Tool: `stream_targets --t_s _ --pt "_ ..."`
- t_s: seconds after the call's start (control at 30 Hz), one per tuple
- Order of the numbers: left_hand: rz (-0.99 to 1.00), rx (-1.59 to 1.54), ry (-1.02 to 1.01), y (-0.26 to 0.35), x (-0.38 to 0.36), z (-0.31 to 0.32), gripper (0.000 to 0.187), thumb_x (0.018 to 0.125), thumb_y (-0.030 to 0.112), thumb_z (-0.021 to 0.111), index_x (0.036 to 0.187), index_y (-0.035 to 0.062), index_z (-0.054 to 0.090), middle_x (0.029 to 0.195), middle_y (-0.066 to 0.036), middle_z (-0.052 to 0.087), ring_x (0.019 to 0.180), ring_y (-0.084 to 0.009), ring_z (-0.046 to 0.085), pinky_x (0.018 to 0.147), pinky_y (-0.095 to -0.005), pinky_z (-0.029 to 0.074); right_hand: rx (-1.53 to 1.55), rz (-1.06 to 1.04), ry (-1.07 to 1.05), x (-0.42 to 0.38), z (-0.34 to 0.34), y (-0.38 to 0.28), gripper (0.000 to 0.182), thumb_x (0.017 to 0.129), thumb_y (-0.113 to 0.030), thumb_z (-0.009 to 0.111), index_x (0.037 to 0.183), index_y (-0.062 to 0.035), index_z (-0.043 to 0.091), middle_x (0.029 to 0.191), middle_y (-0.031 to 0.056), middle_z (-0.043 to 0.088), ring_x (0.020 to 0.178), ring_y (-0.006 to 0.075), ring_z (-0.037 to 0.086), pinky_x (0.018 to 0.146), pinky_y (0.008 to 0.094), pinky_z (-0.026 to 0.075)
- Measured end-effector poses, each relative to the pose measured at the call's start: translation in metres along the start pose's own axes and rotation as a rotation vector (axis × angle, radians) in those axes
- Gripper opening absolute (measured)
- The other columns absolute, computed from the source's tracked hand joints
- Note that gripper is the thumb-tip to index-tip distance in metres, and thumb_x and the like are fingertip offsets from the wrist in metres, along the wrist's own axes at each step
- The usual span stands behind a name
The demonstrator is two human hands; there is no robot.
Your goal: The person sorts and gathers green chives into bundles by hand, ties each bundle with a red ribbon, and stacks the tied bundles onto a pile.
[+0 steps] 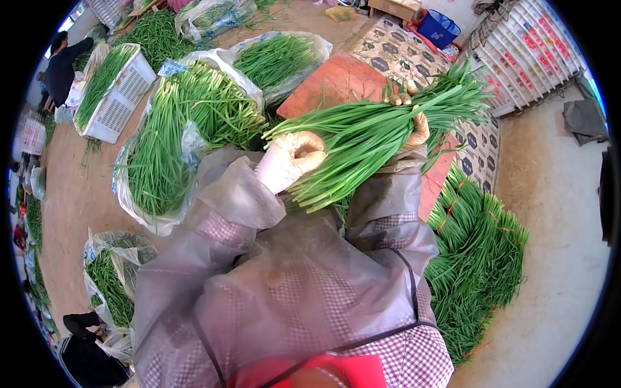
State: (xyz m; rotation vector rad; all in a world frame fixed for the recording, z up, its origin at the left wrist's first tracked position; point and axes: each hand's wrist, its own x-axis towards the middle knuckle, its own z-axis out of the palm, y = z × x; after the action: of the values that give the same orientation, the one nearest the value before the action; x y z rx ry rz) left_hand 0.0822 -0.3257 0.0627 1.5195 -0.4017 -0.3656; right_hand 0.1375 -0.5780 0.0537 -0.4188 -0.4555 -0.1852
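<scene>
The worn red cloth [359, 370] lies nearest, and beyond it the right hand [418, 129] firmly grasps a bunch of green stalks [362, 139] over the orange board [330, 81], while the left hand [294, 158] is curled at the bunch's pale ends, though I cannot tell whether it grips any.

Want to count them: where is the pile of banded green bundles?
In the head view, the pile lies at lower right, beside the right sleeve and the red board.
</scene>
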Motion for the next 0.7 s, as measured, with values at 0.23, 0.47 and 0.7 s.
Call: stream_targets --t_s 0.23,0.47,0.7 --pt "-0.184 -0.336 -0.102 0.022 -0.006 -0.001 0.010 0.086 0.014 0.064 0.091 0.0064 0.061 0.085 -0.001 0.063 0.065 -0.0018 0.048 0.054 -0.0153 0.035 -0.037 0.013 -0.014 -0.003 -0.017 0.002 0.047 0.088 -0.020 0.058 0.129 -0.0032 0.045 0.095 0.0004 0.054 0.095 0.0167 0.051 0.097 0.0389 0.036" --pt "-0.131 -0.674 -0.139 0.032 -0.019 -0.014 0.024 0.089 0.015 0.060 0.109 0.0034 0.053 0.088 -0.003 0.056 0.067 -0.0056 0.047 0.056 -0.0167 0.038 0.053 0.044 0.093 -0.008 -0.057 -0.011 0.047 0.087 -0.019 0.057 0.129 -0.0009 0.046 0.092 0.0007 0.055 0.093 0.0166 0.052 0.097 0.0401 0.037" --pt "0.023 -0.595 -0.175 0.040 -0.062 -0.076 0.020 0.086 0.020 0.065 0.090 0.0077 0.049 0.072 -0.001 0.051 0.053 -0.0051 0.042 0.047 -0.0195 0.034 0.121 -0.068 0.140 -0.014 -0.101 -0.050 0.042 0.085 -0.017 0.062 0.122 -0.0018 0.052 0.089 0.0017 0.058 0.092 0.0191 0.055 0.096 0.0417 0.039"
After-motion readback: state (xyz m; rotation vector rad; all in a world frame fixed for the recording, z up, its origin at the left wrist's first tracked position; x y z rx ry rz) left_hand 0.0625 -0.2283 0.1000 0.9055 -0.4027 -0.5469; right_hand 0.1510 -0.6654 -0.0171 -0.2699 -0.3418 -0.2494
